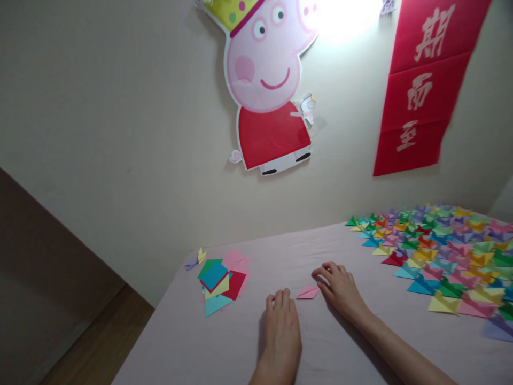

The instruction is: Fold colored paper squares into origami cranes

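Note:
A small pink folded paper lies on the cloth-covered table, flat and pointed at its ends, between my two hands. My left hand rests just left of it, back upward, fingers stretched forward and holding nothing visible. On the other side, my right hand is close to the paper's right tip, thumb and forefinger apart. Whether the thumb touches that tip I cannot tell.
Coloured paper squares lie in a loose pile at left, with a yellow folded piece and a purple one behind. Many folded paper cranes stand in rows at right. A wall rises behind the table.

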### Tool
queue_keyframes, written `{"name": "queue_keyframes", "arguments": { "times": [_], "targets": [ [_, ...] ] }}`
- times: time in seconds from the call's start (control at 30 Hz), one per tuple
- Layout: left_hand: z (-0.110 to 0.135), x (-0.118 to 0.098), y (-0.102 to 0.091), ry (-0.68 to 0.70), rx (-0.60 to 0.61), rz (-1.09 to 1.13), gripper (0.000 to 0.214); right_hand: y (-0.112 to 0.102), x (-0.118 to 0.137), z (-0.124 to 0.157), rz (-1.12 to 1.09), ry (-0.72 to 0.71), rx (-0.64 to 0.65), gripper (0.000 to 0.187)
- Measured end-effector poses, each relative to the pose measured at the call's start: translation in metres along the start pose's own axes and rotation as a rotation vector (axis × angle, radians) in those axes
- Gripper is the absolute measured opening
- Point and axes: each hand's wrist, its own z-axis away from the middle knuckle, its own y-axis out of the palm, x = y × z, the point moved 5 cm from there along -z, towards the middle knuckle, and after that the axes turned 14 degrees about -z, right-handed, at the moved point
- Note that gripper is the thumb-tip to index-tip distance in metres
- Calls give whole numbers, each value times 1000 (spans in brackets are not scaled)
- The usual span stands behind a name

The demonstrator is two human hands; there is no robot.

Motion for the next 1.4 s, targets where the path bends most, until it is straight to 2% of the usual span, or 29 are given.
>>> {"name": "queue_keyframes", "arguments": {
  "times": [0.1,0.17,0.3,0.47,0.73,1.13,1.4],
  "targets": [
    [-19,-3,-12,-63,-22,183,32,0,5,0,-77,-41,14,18],
    [-35,-8,-16,-23,-14,312,30,1,9,0,-122,-71,52,18],
    [-53,-7,-5,29,5,443,23,3,16,0,-152,-105,151,22],
    [-51,0,7,45,-58,464,26,0,19,0,-205,-76,165,24],
    [-49,-1,5,96,-116,420,16,-4,16,-1,-291,10,194,26],
    [-48,4,0,101,-180,507,8,-5,18,-1,-287,-6,205,24],
    [-49,3,4,77,-193,571,11,-7,23,-2,-319,-42,221,10]
  ]
}}
